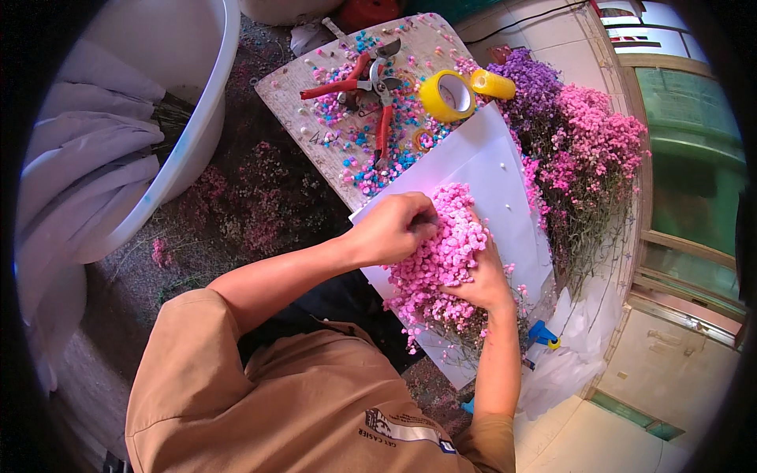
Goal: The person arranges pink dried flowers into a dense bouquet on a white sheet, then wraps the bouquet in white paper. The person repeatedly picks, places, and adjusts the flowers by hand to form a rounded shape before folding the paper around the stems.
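A bunch of small pink dried flowers (438, 252) is held in front of me over white paper sheets (481, 158). My right hand (482, 276) curls around the bunch from its right side, with part of the fingers hidden behind the blossoms. At the bunch's upper left edge my left hand (398, 227) is closed, its fingertips pinched together by the blossoms. Whatever the pinch holds is too small to make out. The thin stems of the bunch trail toward my body.
A board (292, 87) strewn with loose blossoms carries red-handled pruning shears (382, 118) and yellow tape rolls (447, 96). Purple flowers (528, 83) and more pink flowers (603, 130) lie right. Left stands a white tub (213, 118) with wrapped bundles. A blue-yellow tool (542, 334) lies near my right forearm.
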A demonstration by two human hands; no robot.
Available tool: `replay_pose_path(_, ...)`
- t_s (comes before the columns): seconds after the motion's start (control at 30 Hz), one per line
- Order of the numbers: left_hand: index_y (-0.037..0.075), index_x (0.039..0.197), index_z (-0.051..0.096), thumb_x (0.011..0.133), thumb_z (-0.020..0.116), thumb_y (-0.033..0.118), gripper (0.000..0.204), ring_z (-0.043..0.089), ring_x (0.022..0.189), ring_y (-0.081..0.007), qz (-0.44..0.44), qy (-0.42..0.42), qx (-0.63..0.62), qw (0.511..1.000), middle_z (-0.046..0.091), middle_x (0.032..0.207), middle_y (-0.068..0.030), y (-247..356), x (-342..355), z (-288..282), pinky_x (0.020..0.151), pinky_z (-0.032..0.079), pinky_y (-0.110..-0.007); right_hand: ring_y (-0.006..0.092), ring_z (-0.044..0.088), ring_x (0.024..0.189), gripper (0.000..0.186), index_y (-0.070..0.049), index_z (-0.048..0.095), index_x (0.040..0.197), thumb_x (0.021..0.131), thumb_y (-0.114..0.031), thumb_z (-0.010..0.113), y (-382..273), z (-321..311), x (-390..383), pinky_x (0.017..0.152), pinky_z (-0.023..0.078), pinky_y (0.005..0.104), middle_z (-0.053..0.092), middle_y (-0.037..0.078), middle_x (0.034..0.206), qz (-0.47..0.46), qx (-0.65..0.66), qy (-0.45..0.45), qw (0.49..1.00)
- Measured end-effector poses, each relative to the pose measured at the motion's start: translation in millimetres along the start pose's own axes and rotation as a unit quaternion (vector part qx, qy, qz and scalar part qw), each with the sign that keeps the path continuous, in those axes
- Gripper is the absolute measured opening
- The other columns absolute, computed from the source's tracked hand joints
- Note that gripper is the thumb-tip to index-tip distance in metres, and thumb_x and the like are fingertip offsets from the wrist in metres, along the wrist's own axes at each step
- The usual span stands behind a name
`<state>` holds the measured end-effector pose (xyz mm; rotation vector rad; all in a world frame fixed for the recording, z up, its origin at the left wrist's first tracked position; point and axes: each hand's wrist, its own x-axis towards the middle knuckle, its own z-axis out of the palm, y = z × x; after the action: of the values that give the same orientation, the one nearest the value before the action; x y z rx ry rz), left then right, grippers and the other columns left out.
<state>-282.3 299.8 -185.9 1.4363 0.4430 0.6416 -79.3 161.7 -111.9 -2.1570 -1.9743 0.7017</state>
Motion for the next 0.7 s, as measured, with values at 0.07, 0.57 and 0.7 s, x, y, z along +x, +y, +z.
replay_pose_path(0.07, -0.001, 0.090, 0.064, 0.091, 0.071, 0.006, 0.010, 0.062, 0.076, -0.0166, 0.007, 0.000, 0.019, 1.000, 0.064, 0.081, -0.0103, 8.6, -15.5, -16.6, 0.071, 0.052, -0.036, 0.0431, 0.037, 0.146, 0.132, -0.009, 0.023, 0.162, 0.056, -0.044, 0.095, 2.7, 1.5, -0.2, 0.121, 0.030, 0.0531, 0.039, 0.020, 0.158, -0.002, 0.015, 0.009, 1.000)
replay_pose_path(0.57, 0.012, 0.098, 0.069, 0.084, 0.060, 0.024, 0.021, 0.055, 0.106, -0.0185, 0.408, -0.240, 0.413, 0.778, 0.059, 0.111, -0.0001, -52.6, -86.0, 26.9, 0.087, 0.045, -0.035, 0.0414, 0.041, 0.144, 0.121, -0.005, 0.039, 0.154, 0.053, -0.031, 0.098, 17.6, -1.7, 8.5, 0.120, 0.033, 0.0480, 0.043, 0.021, 0.157, 0.048, 0.129, 0.006, 0.990)
replay_pose_path(0.7, 0.014, 0.096, 0.070, 0.080, 0.063, 0.026, 0.021, 0.056, 0.102, -0.0176, 0.420, -0.251, 0.410, 0.770, 0.060, 0.112, 0.0009, -45.9, -80.8, 19.0, 0.084, 0.045, -0.035, 0.0413, 0.043, 0.143, 0.120, -0.004, 0.040, 0.154, 0.053, -0.030, 0.098, 35.8, 8.0, 8.6, 0.120, 0.035, 0.0468, 0.044, 0.021, 0.156, 0.040, 0.153, 0.011, 0.987)
